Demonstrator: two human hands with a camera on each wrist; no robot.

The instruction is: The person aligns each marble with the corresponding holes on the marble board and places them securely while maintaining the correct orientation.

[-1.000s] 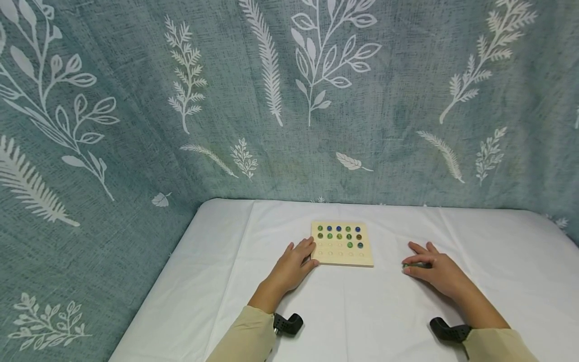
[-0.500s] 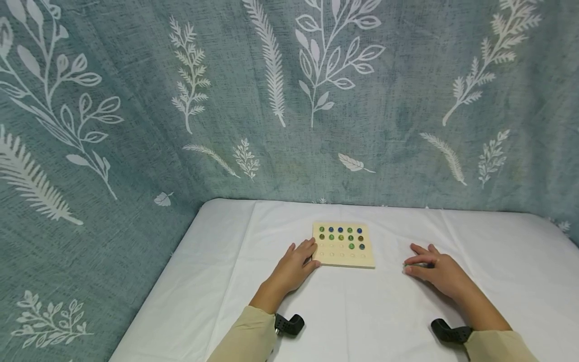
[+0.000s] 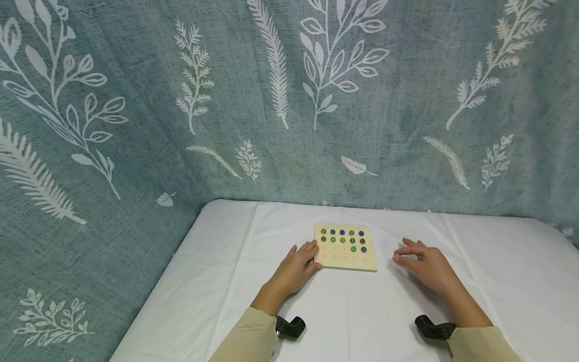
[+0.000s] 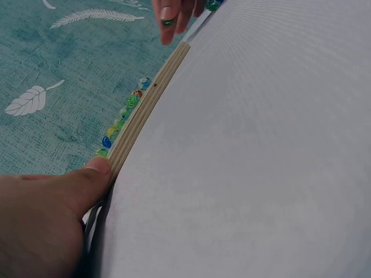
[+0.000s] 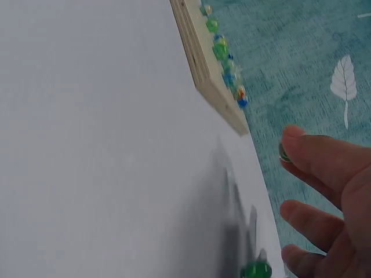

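A square wooden board (image 3: 346, 261) lies on the white table and carries several green, blue and brown marbles (image 3: 342, 236) in its far rows. Its near dimples are bare. My left hand (image 3: 306, 255) rests flat on the cloth, thumb (image 4: 95, 171) against the board's (image 4: 148, 110) left edge. To the right of the board, just above the cloth, my right hand (image 3: 399, 257) pinches a small green marble (image 5: 284, 152) between thumb and forefinger. The left wrist view shows that marble (image 4: 168, 22) at the fingertip too.
A loose green marble (image 5: 255, 270) lies on the cloth by my right hand. A teal leaf-print curtain (image 3: 289, 100) closes off the back and left side. The white table (image 3: 362, 311) runs wide to the right and toward me.
My right hand has come up off the cloth and moved left toward the board, now pinching a marble. The left hand has stayed at the board's edge.
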